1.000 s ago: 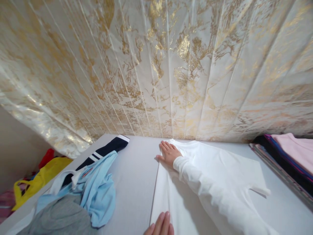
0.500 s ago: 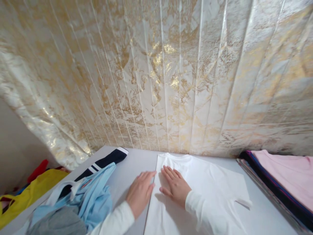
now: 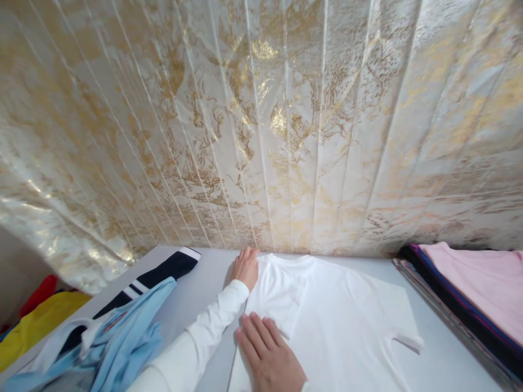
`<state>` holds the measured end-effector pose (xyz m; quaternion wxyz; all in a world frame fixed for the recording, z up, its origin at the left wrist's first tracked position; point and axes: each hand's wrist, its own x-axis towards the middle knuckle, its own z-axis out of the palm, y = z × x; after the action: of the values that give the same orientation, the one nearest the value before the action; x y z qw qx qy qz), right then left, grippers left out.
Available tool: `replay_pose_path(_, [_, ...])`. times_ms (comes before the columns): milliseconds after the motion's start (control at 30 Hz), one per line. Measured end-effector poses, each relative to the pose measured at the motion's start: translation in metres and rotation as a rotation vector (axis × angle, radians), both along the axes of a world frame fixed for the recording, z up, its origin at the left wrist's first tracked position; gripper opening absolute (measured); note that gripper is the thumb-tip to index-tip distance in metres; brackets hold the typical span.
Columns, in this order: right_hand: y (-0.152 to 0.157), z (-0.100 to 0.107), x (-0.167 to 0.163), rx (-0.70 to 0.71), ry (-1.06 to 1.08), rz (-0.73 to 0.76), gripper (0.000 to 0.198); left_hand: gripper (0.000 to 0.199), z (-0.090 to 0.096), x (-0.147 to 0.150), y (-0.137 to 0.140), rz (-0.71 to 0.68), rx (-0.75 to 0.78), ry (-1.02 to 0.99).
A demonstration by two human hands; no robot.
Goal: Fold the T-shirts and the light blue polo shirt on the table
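A white T-shirt (image 3: 343, 326) lies spread on the grey-white table, with its left side folded inward and the right sleeve stretched out. At the shirt's far left corner, by the shoulder, is my left hand (image 3: 245, 269), fingers bent together on the fabric's edge; its thumb is hidden. Nearer to me, my right hand (image 3: 272, 354) rests flat on the folded left part, fingers stretched out and palm down.
Left of the shirt lies a loose heap with a light blue garment (image 3: 131, 332) and a dark navy striped one (image 3: 163, 275). A folded stack topped by a pink garment (image 3: 478, 283) stands at right. Yellow cloth (image 3: 44, 321) lies far left. Gold-patterned sheeting (image 3: 261, 136) hangs behind the table (image 3: 204, 305).
My left hand has moved away from me to the shirt's far left corner. My right hand has slid nearer to me along the folded side. The view has shifted slightly.
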<state>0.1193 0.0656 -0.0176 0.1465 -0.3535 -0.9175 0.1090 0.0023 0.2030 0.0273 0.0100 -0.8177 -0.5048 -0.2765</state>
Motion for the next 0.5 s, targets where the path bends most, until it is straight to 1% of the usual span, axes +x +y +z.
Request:
replay_pose_path(67, [0.002, 0.02, 0.011, -0.057, 0.007, -0.05, 0.072, 0.035, 0.003, 0.006, -0.02, -0.018, -0.048, -0.035])
replay_pose_path(133, [0.01, 0.037, 0.027, -0.072, 0.0, -0.164, 0.061, 0.042, 0.004, 0.011, -0.042, -0.038, -0.103, -0.06])
replay_pose_path(200, [0.025, 0.048, 0.046, -0.075, -0.04, -0.281, 0.05, 0.048, 0.003, 0.014, -0.062, -0.057, -0.163, -0.059])
replay_pose_path(233, [0.033, 0.051, 0.055, -0.075, -0.063, -0.322, 0.048, 0.048, 0.002, 0.015, -0.071, -0.066, -0.194, -0.049])
replay_pose_path(333, [0.055, 0.047, 0.077, -0.075, -0.116, -0.367, 0.049, 0.047, -0.001, 0.016, -0.092, -0.114, -0.291, 0.026])
replay_pose_path(400, [0.062, 0.04, 0.086, -0.077, -0.125, -0.354, 0.05, 0.057, -0.002, 0.015, -0.105, -0.18, -0.342, 0.133])
replay_pose_path(433, [0.063, 0.036, 0.088, -0.076, -0.119, -0.344, 0.051, 0.061, -0.002, 0.015, -0.111, -0.211, -0.347, 0.187])
replay_pose_path(467, [0.063, 0.032, 0.09, -0.07, -0.108, -0.337, 0.053, 0.06, -0.001, 0.016, -0.117, -0.23, -0.334, 0.227])
replay_pose_path(500, [0.062, 0.028, 0.091, -0.061, -0.096, -0.334, 0.055, 0.055, 0.0, 0.016, -0.122, -0.23, -0.309, 0.247])
